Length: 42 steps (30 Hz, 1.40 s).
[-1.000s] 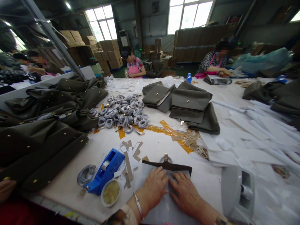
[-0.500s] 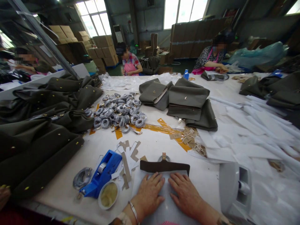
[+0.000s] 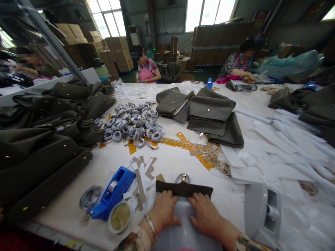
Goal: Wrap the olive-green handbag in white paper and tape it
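A dark bag (image 3: 183, 189) lies in front of me with its flap edge and metal clasp pointing away. A translucent, greyish plastic cover (image 3: 184, 223) lies over the part nearest me. My left hand (image 3: 164, 209) grips the bag's left side at the cover's far edge, fingers bent down over it and thumb pointing inward. On the right side my right hand (image 3: 206, 214) holds the same edge, fingers curled, thumb towards the middle. Fingertips are partly hidden. Just beyond the flap sits a coiled grey strap (image 3: 179, 178).
Left are a blue tape dispenser (image 3: 112, 193), a bowl of yellowish stuff (image 3: 119, 218) and card strips (image 3: 141, 184). A grey dispenser (image 3: 258, 212) stands right. Coiled straps (image 3: 133, 123), dark bags (image 3: 210, 111) and folded dark material (image 3: 47, 167) lie beyond. Co-workers (image 3: 148, 69) sit across the table.
My hands have gone from lying flat on the cover to bending their fingers over its far edge. The cover now bulges up between them, and the clasp has tilted slightly.
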Each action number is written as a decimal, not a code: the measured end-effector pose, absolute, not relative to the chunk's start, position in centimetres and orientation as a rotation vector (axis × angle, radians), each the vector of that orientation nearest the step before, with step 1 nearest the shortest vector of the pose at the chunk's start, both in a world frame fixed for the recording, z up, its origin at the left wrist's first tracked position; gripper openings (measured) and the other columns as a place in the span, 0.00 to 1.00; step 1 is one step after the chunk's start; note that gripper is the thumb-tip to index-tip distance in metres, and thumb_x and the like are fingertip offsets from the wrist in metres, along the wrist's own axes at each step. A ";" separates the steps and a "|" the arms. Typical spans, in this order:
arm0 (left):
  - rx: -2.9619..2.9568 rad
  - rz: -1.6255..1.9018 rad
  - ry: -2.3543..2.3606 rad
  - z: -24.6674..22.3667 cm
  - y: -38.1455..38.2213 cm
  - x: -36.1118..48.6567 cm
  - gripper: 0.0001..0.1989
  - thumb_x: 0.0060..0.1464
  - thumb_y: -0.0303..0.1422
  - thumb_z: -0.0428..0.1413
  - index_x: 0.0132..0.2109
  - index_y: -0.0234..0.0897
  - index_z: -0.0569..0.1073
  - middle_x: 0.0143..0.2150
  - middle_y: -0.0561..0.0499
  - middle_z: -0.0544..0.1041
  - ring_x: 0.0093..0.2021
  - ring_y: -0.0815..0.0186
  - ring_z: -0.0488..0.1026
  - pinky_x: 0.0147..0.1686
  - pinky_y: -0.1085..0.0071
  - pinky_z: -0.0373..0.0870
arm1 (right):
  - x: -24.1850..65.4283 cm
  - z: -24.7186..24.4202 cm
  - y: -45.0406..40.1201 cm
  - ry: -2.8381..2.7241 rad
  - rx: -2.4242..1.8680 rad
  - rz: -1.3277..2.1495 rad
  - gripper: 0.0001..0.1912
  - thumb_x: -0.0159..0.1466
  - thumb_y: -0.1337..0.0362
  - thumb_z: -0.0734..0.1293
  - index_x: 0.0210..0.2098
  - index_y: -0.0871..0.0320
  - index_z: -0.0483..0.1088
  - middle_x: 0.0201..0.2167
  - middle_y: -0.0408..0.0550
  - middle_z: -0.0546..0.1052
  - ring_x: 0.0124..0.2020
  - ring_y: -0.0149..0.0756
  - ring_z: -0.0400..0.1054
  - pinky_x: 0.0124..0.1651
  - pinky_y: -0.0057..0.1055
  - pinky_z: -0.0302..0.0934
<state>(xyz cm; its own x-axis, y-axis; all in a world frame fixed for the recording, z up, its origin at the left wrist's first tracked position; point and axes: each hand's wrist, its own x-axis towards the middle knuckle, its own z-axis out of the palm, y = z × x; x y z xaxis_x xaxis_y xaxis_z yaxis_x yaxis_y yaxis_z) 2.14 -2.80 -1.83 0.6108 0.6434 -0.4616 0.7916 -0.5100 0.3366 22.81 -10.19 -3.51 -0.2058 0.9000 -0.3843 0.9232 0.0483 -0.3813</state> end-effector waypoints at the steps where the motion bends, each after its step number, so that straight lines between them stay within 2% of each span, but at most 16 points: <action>1: 2.324 -0.400 1.124 -1.8 -2.6 2.2 0.41 0.38 0.64 0.64 0.54 0.43 0.76 0.49 0.41 0.74 0.51 0.46 0.70 0.52 0.48 0.69 | 22.8 -3.4 -10.0 2.234 1.948 -0.882 0.29 0.58 0.56 0.68 0.57 0.58 0.71 0.57 0.63 0.71 0.58 0.61 0.62 0.62 0.58 0.49; 7: 2.309 -0.428 1.093 -1.6 -2.5 2.0 0.37 0.36 0.59 0.68 0.50 0.42 0.78 0.50 0.42 0.74 0.53 0.46 0.70 0.56 0.47 0.67 | 23.0 -2.7 -9.1 2.197 1.920 -0.953 0.22 0.56 0.55 0.69 0.47 0.59 0.76 0.52 0.62 0.74 0.56 0.60 0.64 0.61 0.57 0.53; 11: 2.314 -0.415 1.075 -1.8 -2.6 2.0 0.36 0.36 0.56 0.70 0.50 0.40 0.77 0.50 0.42 0.75 0.54 0.46 0.70 0.59 0.46 0.65 | 23.0 -2.8 -9.3 2.190 1.910 -0.975 0.22 0.57 0.56 0.68 0.48 0.61 0.75 0.52 0.63 0.75 0.55 0.59 0.66 0.60 0.53 0.56; 18: 2.304 -0.509 1.046 -1.8 -1.6 2.2 0.40 0.34 0.59 0.69 0.49 0.37 0.75 0.47 0.41 0.76 0.48 0.46 0.74 0.51 0.51 0.73 | 23.6 -3.7 -9.5 2.143 1.879 -0.983 0.25 0.62 0.56 0.67 0.53 0.65 0.72 0.47 0.64 0.77 0.49 0.58 0.71 0.53 0.48 0.63; 26: 2.226 -0.438 1.183 -1.8 -0.7 -1.4 0.35 0.40 0.61 0.64 0.48 0.42 0.76 0.46 0.44 0.76 0.48 0.48 0.74 0.50 0.54 0.72 | 24.9 -4.4 -9.3 2.155 1.857 -0.934 0.21 0.65 0.50 0.67 0.47 0.61 0.73 0.42 0.59 0.80 0.44 0.56 0.75 0.46 0.43 0.66; 32: 2.213 -0.501 1.268 -0.9 -0.9 -1.4 0.35 0.39 0.61 0.64 0.47 0.40 0.77 0.47 0.42 0.76 0.49 0.46 0.73 0.50 0.53 0.71 | 27.6 -5.6 -10.0 2.137 1.939 -1.091 0.25 0.64 0.44 0.66 0.44 0.60 0.73 0.42 0.59 0.80 0.45 0.56 0.75 0.47 0.43 0.65; 35: 2.256 -0.483 1.297 -0.7 -1.4 -0.7 0.32 0.44 0.61 0.62 0.46 0.40 0.77 0.47 0.42 0.76 0.51 0.46 0.73 0.54 0.49 0.67 | 29.3 -5.8 -10.4 2.167 1.984 -1.328 0.22 0.65 0.45 0.64 0.43 0.58 0.74 0.42 0.55 0.80 0.45 0.49 0.74 0.48 0.37 0.64; 38: 2.362 -0.390 1.359 -1.0 -2.3 -0.4 0.29 0.54 0.59 0.57 0.50 0.40 0.76 0.50 0.42 0.76 0.55 0.47 0.70 0.64 0.45 0.56 | 30.6 -5.5 -10.5 2.174 2.013 -1.589 0.21 0.68 0.48 0.59 0.41 0.57 0.75 0.40 0.51 0.81 0.42 0.43 0.74 0.45 0.32 0.64; 40: 2.441 -0.364 1.384 -1.4 -3.0 -0.2 0.27 0.58 0.53 0.55 0.56 0.39 0.73 0.55 0.40 0.74 0.60 0.46 0.66 0.68 0.44 0.48 | 31.0 -5.3 -10.3 2.159 2.017 -1.656 0.20 0.69 0.51 0.59 0.42 0.58 0.77 0.40 0.50 0.81 0.42 0.41 0.75 0.45 0.31 0.64; 42: 2.483 -0.359 1.294 -1.7 -3.6 0.1 0.26 0.60 0.45 0.55 0.62 0.40 0.69 0.61 0.41 0.71 0.64 0.48 0.62 0.69 0.48 0.46 | 31.1 -5.1 -10.1 2.136 2.021 -1.656 0.19 0.67 0.53 0.60 0.42 0.58 0.77 0.40 0.49 0.81 0.41 0.41 0.75 0.44 0.31 0.65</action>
<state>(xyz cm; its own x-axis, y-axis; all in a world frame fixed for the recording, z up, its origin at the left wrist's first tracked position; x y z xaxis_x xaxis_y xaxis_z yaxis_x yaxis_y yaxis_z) 0.11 -3.56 -1.73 0.5586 0.7464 -0.3617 0.8261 -0.5399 0.1617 31.11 -10.10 -5.14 -0.2653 0.8613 -0.4334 0.6345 -0.1825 -0.7511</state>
